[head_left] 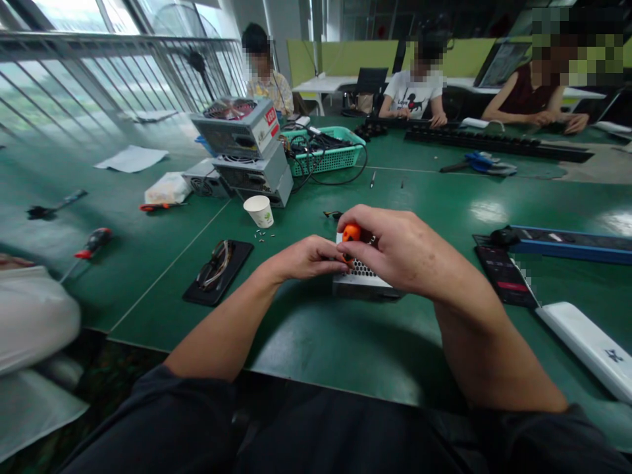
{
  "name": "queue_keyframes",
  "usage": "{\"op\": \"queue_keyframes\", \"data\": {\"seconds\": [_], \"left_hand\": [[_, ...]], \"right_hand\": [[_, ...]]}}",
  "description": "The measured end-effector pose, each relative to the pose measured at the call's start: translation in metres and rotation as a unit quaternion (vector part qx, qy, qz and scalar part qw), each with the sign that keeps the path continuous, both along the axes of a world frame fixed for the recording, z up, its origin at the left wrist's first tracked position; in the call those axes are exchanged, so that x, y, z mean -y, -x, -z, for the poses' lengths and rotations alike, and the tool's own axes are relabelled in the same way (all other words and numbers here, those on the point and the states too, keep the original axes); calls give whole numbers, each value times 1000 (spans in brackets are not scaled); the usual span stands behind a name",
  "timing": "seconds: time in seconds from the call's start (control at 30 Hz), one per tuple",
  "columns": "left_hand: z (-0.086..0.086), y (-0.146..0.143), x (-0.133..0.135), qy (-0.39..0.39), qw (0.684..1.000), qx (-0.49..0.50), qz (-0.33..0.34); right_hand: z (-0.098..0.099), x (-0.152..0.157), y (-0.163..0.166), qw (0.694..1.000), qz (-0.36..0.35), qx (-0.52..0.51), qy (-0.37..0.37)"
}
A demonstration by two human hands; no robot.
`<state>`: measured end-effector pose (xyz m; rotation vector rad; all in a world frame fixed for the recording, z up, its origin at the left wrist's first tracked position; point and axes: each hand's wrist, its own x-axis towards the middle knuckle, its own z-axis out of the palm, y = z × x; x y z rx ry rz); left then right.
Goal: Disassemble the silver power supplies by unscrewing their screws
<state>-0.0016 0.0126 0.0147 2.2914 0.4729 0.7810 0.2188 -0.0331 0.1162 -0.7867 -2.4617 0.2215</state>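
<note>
My right hand [399,247] is closed around the orange and black handle of a screwdriver [351,232], held upright over a metal power supply unit [365,283]. The unit has a grille of round holes and lies on the green table in front of me. At its left corner, my left hand [316,257] pinches around the lower end of the screwdriver. The screwdriver's tip is hidden behind the fingers. Short dark and yellow cable ends [332,214] stick out behind the unit.
A paper cup [259,212] stands near small screws [261,235]. Glasses [216,265] rest on a dark phone [232,266]. Stacked power supplies [254,155] and a green cable basket [340,155] stand farther back. A phone [506,276] and a white power bank [587,345] lie right. Several people sit around.
</note>
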Motion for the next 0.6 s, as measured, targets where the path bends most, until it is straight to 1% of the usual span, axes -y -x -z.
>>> {"op": "queue_keyframes", "data": {"seconds": [0.1,0.17,0.2,0.23,0.27,0.37,0.4,0.43,0.5,0.6], "left_hand": [[-1,1,1,13,1000,8,4],[0,1,0,15,1000,1,3],[0,2,0,13,1000,-4,2],[0,2,0,10,1000,-8,2],[0,2,-1,8,1000,-14,2],[-2,2,1,10,999,-35,5],[-4,2,2,10,999,-43,5],[-5,1,2,9,999,-52,3],[-6,1,3,2,998,-63,-3],[-5,1,2,3,998,-60,-9]], "right_hand": [[6,5,12,997,68,-23,-24],[10,7,18,992,120,-42,-25],[11,7,19,989,134,-50,-21],[11,7,18,989,134,-55,-15],[10,7,16,991,119,-57,-4],[5,5,5,998,23,-43,35],[3,4,2,999,0,-34,41],[2,4,0,999,-6,-28,39],[2,4,0,999,29,-27,12],[6,5,9,992,119,-43,-29]]}}
